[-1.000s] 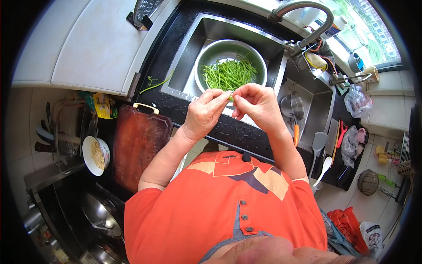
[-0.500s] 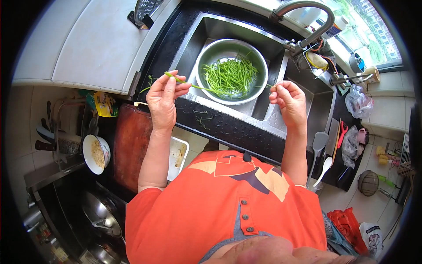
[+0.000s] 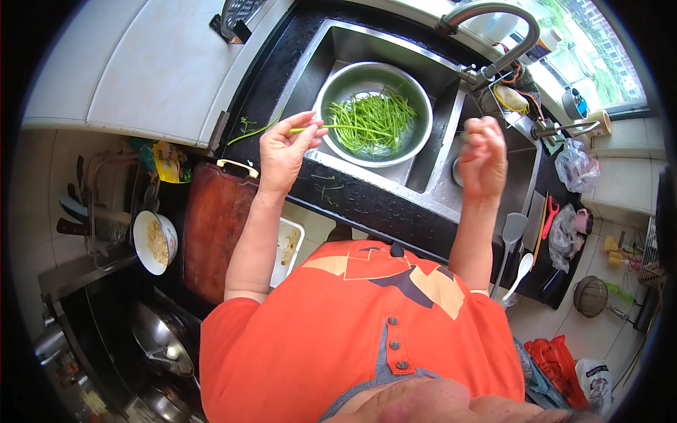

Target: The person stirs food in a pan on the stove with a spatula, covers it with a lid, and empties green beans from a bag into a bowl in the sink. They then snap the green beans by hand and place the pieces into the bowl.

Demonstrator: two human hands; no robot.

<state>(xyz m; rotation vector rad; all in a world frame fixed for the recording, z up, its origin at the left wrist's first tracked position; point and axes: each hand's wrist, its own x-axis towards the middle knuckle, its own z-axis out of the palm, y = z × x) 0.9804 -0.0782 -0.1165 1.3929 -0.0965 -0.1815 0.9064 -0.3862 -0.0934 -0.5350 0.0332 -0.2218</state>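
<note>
My left hand (image 3: 283, 156) is at the near left side of a round metal bowl (image 3: 427, 130), thumb and fingers pinched on a long thin green vegetable stem (image 3: 352, 129). The stem reaches rightward over the bowl. Inside the bowl lies a heap of similar green stems (image 3: 377, 113). The bowl stands in the left basin of a steel sink (image 3: 423, 185). My right hand (image 3: 484, 161) is raised over the right basin, fingers curled and smeared by motion, so I cannot make out whether anything is in them. A loose stem (image 3: 254, 135) lies on the black counter (image 3: 310, 190), left of the sink.
A curved faucet (image 3: 529, 35) rises behind the sink. To the left are a brown cutting board (image 3: 218, 225) and a bowl of pale food bits (image 3: 168, 240). Right of the sink lie a grey spatula (image 3: 514, 229), a white spoon (image 3: 522, 271) and plastic bags (image 3: 577, 166).
My left hand has shifted right with the stem, which now points across the bowl. My right hand has moved right and away from the bowl's rim, over the right basin.
</note>
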